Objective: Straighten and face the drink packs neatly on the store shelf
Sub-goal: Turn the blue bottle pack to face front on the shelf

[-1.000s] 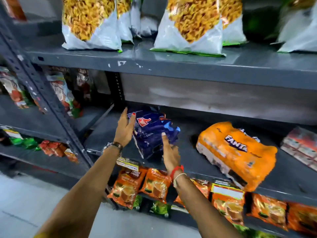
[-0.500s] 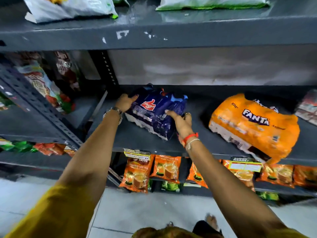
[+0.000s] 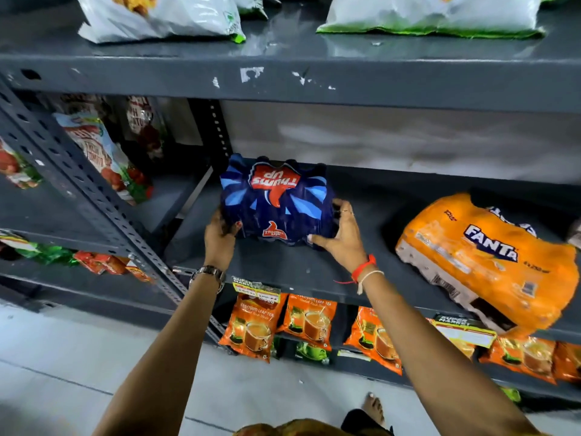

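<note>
A dark blue Thums Up drink pack (image 3: 276,202) stands on the grey middle shelf (image 3: 283,269), near its left upright. Its front faces me and the logo on top reads upside down. My left hand (image 3: 220,237) grips its lower left corner, and my right hand (image 3: 341,236) grips its lower right corner. An orange Fanta drink pack (image 3: 490,262) lies skewed at the right of the same shelf, one corner hanging past the front edge.
White snack bags (image 3: 163,14) sit on the upper shelf (image 3: 283,73). Orange tea packets (image 3: 254,325) hang below the middle shelf's front edge. A slanted perforated upright (image 3: 94,206) and red sauce pouches (image 3: 100,152) are at the left. Grey floor (image 3: 78,357) lies below.
The blue pack went from tilted and askew to standing square with its front toward me. Both hands closed on its lower corners. The camera came closer.
</note>
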A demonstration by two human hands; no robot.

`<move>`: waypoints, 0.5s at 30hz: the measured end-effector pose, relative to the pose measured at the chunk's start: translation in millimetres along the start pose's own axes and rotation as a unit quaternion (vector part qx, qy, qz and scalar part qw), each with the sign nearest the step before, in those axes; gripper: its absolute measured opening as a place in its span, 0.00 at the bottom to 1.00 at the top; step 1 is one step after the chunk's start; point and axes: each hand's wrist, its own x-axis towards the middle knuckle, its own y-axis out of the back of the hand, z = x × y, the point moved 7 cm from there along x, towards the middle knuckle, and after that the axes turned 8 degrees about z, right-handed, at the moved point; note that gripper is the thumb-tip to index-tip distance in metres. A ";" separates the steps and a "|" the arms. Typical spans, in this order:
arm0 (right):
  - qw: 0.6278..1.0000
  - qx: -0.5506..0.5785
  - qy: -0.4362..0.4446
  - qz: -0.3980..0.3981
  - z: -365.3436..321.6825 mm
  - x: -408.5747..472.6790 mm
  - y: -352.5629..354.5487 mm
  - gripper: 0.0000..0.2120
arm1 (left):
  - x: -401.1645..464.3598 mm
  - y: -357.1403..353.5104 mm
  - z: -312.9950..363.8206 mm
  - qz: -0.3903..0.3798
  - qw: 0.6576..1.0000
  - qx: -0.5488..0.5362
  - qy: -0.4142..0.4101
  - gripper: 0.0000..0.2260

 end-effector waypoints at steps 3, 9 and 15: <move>0.996 0.072 -0.058 -0.001 7.6 13.2 10.2 0.24 | -17.0 16.2 2.4 0.118 0.992 -0.016 0.028 0.12; 0.994 0.062 -0.089 -0.012 12.9 52.1 5.4 0.28 | -21.3 3.4 -1.2 0.030 0.979 -0.128 0.154 0.10; 0.990 0.098 -0.095 0.024 16.3 30.4 9.9 0.23 | 3.2 -6.9 26.1 -0.075 0.967 -0.032 0.241 0.38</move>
